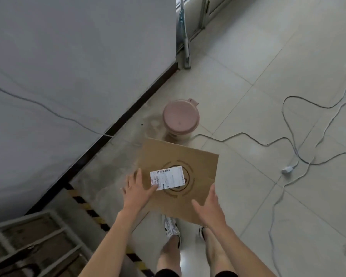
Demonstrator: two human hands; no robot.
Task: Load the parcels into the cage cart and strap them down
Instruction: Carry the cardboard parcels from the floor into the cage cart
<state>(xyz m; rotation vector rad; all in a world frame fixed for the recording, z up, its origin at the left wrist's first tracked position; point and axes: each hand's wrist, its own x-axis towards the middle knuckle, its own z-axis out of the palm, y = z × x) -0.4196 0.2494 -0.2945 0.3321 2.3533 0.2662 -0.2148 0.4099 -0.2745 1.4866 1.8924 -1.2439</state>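
Plainly — parcel [198, 162] lies between left fingers [137, 176] and right fingers [212, 190].

Bin [180, 116] behind parcel [198, 162]; cables [242, 133] right of it (cage cart [24, 220] lower left)

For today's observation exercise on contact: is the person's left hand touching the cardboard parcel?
Cannot tell. In the head view the left hand overlaps the left edge of the cardboard parcel, fingers spread; neither contact nor gap shows plainly.
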